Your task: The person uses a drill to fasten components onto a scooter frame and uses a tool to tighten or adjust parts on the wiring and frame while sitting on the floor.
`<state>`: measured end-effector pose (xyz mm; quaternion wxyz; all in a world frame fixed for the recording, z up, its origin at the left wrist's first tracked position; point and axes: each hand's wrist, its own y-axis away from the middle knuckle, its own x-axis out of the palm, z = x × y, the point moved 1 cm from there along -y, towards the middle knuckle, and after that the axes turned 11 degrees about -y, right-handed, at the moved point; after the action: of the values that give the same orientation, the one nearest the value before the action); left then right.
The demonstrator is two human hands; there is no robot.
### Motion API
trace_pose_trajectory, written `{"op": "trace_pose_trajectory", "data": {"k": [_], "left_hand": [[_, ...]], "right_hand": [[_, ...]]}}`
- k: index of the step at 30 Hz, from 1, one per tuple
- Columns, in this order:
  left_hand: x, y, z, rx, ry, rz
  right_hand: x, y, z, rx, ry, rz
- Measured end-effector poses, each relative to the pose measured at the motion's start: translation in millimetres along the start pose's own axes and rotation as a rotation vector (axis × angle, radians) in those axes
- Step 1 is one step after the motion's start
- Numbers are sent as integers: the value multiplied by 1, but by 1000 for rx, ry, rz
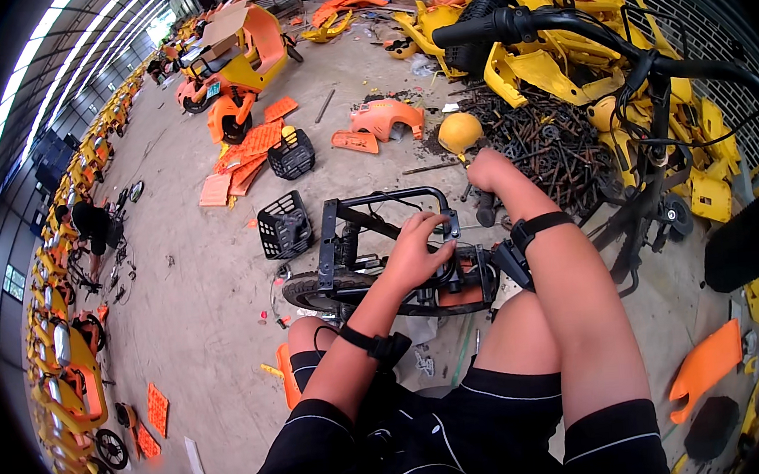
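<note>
In front of my knees stands a black metal vehicle frame (341, 240) with a tyre (308, 289) at its left end. My left hand (418, 250) rests on the frame's top, thumb and fingers spread beside a small corner plate (453, 224). Beyond the frame, my right hand (488, 171) is reached forward with its fingers closed. A small yellowish bit shows at its fingertips, too little to name. Right behind that hand sits a round yellow shell (459, 132), like a helmet. A dark cylindrical piece (485, 210) lies below the hand. Both forearms wear black straps.
A heap of rusty bolts and rods (543, 139) spreads on the right, beneath piled yellow panels (554, 76). Black handlebars (577, 25) overhang it. Black baskets (285, 225) and orange panels (244, 154) lie ahead-left. Another person (94, 228) bends among parts at far left.
</note>
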<state>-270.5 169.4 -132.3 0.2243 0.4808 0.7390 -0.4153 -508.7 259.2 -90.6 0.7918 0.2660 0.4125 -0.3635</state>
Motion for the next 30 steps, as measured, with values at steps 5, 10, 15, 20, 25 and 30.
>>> {"op": "trace_pose_trajectory", "data": {"k": [5,10,15,20,25,30], "left_hand": [[23,-9,-7,-18,-8,-11],[29,-8,-2,-33,-23,-170],[22,-7,3,7,-37,-135],[2,1,-3,-60,-29,-202],[-15,33,43,-199,-103,-153],[-18,45,42,-238,-177,-16]], "right_hand": [[-10,6,1,138,-51,145],[-5,4,-4,22,40,186],[2,-1,-9,-1,112,96],[16,-13,-15,28,-10,41],[7,6,28,-42,-580,-224],[-16,47,83,-603,-463,-738]]}}
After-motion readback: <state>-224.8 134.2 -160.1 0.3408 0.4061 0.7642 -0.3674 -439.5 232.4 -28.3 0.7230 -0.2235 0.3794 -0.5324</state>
